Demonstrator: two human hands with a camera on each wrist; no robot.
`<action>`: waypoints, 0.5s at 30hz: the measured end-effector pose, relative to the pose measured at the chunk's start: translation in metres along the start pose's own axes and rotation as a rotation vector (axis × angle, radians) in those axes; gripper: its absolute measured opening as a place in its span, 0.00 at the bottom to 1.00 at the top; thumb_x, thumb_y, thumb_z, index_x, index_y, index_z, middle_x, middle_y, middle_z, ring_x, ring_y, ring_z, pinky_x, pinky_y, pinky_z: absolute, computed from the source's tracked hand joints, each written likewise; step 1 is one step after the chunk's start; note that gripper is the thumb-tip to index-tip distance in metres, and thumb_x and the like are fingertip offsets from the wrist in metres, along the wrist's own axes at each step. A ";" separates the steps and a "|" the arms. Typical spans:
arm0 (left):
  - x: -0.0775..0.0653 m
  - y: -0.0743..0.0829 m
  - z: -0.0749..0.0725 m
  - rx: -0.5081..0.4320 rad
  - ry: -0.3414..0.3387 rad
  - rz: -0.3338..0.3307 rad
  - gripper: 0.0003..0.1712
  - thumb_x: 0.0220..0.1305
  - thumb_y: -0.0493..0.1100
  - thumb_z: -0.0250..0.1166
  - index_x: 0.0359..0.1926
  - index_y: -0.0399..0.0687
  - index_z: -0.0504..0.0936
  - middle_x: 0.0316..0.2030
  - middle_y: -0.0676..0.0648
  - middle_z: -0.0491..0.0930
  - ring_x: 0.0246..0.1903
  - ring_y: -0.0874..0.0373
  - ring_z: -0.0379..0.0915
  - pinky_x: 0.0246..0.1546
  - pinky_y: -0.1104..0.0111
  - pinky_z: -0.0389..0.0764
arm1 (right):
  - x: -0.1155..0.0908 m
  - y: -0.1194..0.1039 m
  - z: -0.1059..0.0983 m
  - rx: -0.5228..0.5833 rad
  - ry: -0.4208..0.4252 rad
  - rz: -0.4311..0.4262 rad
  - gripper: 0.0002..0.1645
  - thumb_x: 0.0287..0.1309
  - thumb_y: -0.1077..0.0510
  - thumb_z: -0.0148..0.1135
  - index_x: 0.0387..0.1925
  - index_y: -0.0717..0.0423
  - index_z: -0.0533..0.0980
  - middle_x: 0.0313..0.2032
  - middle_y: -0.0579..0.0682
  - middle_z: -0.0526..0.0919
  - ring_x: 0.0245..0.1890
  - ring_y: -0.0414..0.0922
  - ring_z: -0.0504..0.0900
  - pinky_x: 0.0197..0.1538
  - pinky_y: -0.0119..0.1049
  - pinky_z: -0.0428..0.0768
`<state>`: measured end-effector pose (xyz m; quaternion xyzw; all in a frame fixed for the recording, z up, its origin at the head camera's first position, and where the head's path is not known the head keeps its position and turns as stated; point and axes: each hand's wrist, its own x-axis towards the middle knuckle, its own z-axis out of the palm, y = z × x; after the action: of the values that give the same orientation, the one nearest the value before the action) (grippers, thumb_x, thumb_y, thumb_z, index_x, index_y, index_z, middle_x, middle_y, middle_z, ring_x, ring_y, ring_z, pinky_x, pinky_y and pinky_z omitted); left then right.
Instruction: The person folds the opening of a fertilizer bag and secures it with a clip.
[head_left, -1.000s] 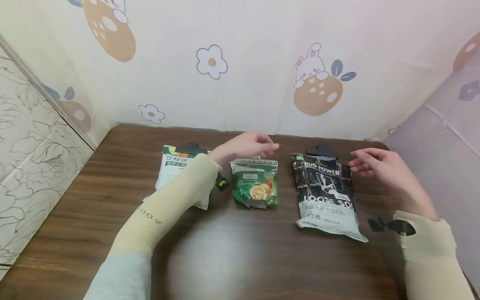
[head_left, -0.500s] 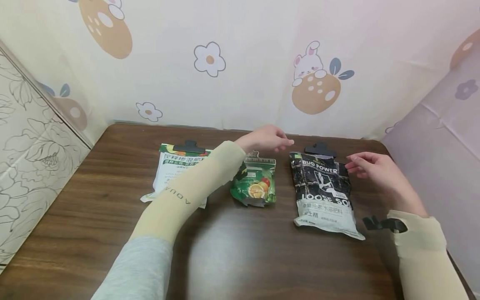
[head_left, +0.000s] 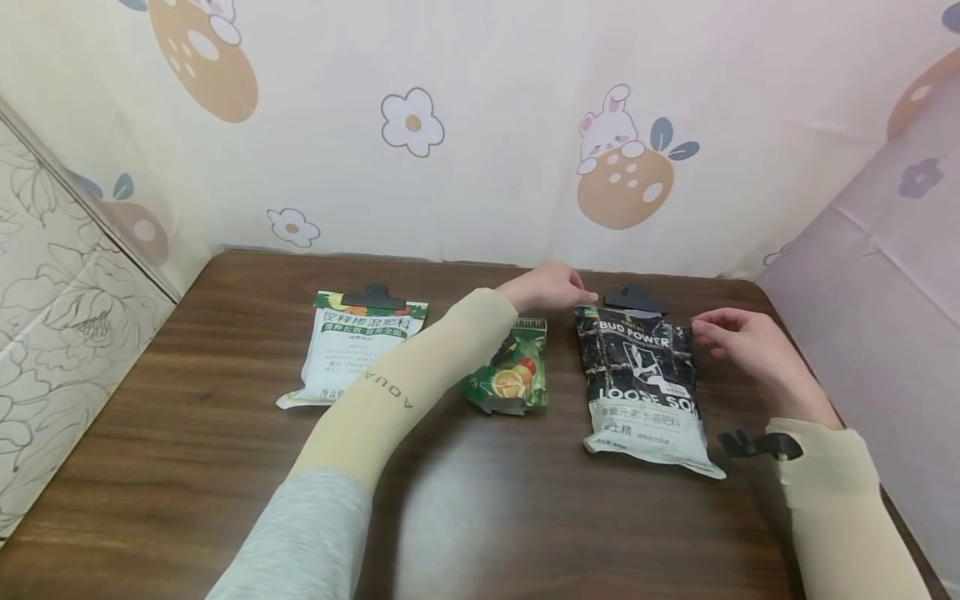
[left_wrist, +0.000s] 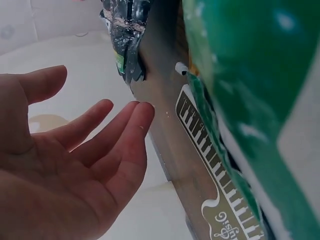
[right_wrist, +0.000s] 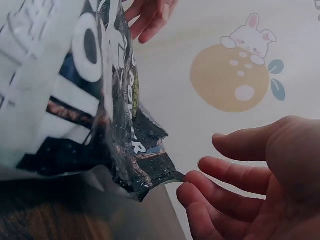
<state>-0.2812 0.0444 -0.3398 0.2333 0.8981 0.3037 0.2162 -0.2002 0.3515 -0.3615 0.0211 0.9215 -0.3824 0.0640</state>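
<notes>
A black-and-white bag (head_left: 645, 392) printed "LOOSE SOIL" lies on the table, a black binder clip (head_left: 634, 298) at its top end. My right hand (head_left: 738, 337) is at its upper right corner; in the right wrist view the fingertips (right_wrist: 192, 185) meet the corner while the thumb stays apart. My left hand (head_left: 547, 286) reaches over to its upper left corner, palm bare and fingers loosely bent in the left wrist view. Below the left forearm lies a small green pouch (head_left: 517, 375) with fruit pictures, partly hidden. A piano-key-patterned strip (left_wrist: 215, 165) runs along its top.
A white-and-green bag (head_left: 352, 350) with a black binder clip (head_left: 375, 295) lies at the left, partly covered by the left sleeve (head_left: 405, 392). The brown table (head_left: 465, 517) ends against a patterned wall covering (head_left: 495, 167) at the back and another at the right.
My left hand has moved right, from above the green pouch to the black bag's upper left corner. My right hand has come slightly closer to the upper right corner. The bags stay put.
</notes>
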 end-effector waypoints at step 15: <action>0.004 0.003 0.003 -0.065 -0.073 -0.094 0.30 0.72 0.58 0.59 0.63 0.41 0.75 0.53 0.47 0.79 0.46 0.56 0.80 0.51 0.66 0.76 | 0.006 0.011 0.007 -0.008 -0.214 0.060 0.39 0.66 0.49 0.65 0.59 0.80 0.65 0.46 0.69 0.80 0.40 0.49 0.83 0.39 0.41 0.84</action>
<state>-0.2818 0.0502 -0.3407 0.1945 0.8892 0.3135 0.2705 -0.2043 0.3541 -0.3747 0.0074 0.9099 -0.3768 0.1733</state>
